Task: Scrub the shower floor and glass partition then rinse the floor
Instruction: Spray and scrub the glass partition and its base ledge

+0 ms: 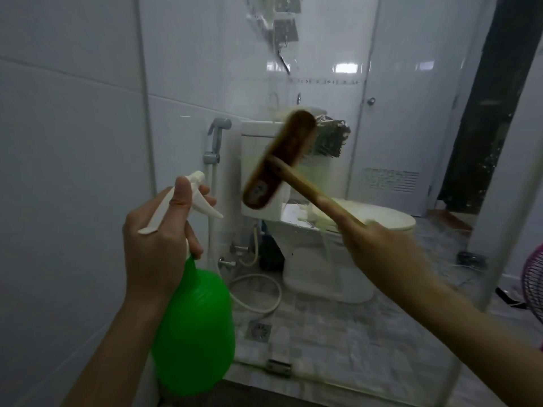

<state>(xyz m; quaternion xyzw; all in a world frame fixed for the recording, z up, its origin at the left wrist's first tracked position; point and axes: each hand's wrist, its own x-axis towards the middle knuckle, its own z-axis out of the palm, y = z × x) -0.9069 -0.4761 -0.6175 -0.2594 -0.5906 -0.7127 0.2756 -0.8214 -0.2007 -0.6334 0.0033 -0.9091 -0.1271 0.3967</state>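
I face the clear glass partition, which fills the middle of the view. My left hand grips the neck of a green spray bottle with a white trigger head, nozzle towards the glass. My right hand holds the wooden handle of a scrub brush. Its brown head is tilted and blurred, pressed against or very close to the glass at mid height. The brush's reflection shows just to its right.
Behind the glass stand a white toilet, a bidet sprayer on the wall with its hose coiled on the tiled floor, and a floor drain. White wall tiles run along the left. A pink fan sits at the right edge.
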